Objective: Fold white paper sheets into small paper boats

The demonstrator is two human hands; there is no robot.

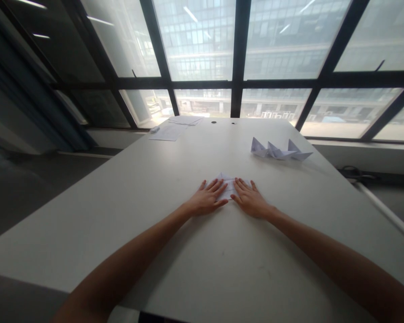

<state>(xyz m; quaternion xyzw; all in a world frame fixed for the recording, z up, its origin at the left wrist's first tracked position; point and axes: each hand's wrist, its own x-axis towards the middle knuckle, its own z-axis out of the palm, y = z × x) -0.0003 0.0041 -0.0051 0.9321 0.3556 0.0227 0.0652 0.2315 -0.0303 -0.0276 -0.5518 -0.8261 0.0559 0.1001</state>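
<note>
A: What does the head view show?
B: The left hand (205, 200) and right hand (251, 200) lie flat, fingers spread, with folded paper (228, 189) under and between them. Uneven pressure could skew a crease; a sliding palm could drag a flap.
A: Any containers?
B: Closest are the paper boats (278, 153), beyond the right hand; whether they hold anything, I cannot tell.

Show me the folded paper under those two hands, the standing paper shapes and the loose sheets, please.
Folded paper (228, 189): head view, on its uncovered middle.
Standing paper shapes (280, 154): head view, on the middle one's side.
Loose sheets (169, 132): head view, on the nearest sheet's surface.
</note>
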